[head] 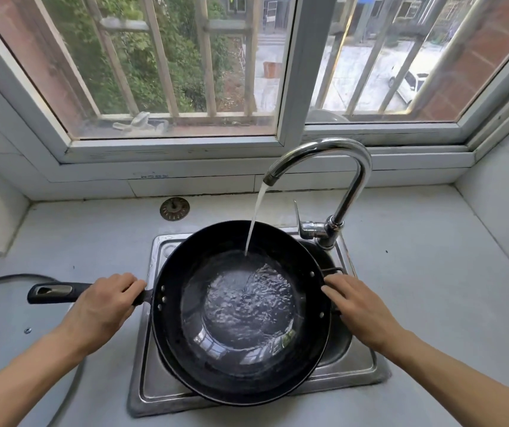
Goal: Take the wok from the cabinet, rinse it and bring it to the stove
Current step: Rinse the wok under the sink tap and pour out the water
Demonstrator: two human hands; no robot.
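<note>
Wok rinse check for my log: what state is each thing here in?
Wok: over the sink, water pooling inside.
Faucet: running into the wok.
Left hand: gripping the long handle.
Right hand: at the small side handle.
Sink strainer: out, lying on the counter.

Sink [351, 362] basin mostly under wok [173, 328]

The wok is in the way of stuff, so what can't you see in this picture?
Head view, the only one:
- Sink basin and drain: covered by the wok.
- Wok's small side handle: mostly under the right hand.
- Long handle's middle: wrapped by the left hand.
- Glass lid on the counter: cut off by the left edge and arm.
- Stove: out of frame.
</note>
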